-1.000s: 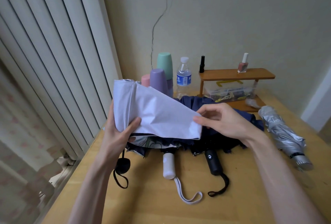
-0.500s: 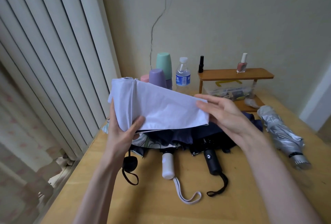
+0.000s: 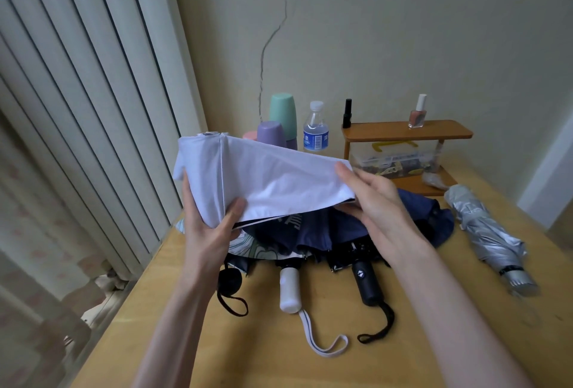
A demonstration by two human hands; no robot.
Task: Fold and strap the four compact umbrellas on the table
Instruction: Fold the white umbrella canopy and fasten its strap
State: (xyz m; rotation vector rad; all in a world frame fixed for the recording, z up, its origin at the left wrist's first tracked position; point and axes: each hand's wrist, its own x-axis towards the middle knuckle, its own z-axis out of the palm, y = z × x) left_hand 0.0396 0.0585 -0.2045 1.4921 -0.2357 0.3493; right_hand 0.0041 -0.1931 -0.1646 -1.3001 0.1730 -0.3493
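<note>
Two hands on white umbrella [image 3: 279, 176]: L hand [image 3: 207, 232] grip pinches it, R hand [image 3: 375, 201] flat.

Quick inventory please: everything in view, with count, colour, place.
white umbrella: 1, white, held above the table
white-handled umbrella: 1, patterned, table centre
black-handled umbrella: 1, dark navy, table centre
silver umbrella: 1, silver, table right, bundled
cups: 3, green, purple, pink, by the wall
water bottle: 1, clear, blue label, beside cups
wooden shelf: 1, brown, back right
nail polish: 1, pink, on shelf
black tube: 1, black, shelf's left end
clear box: 1, clear, under shelf
table: 1, light wood, foreground
left hand: 1, grips white umbrella's left end
right hand: 1, straight fingers at its right edge
</note>
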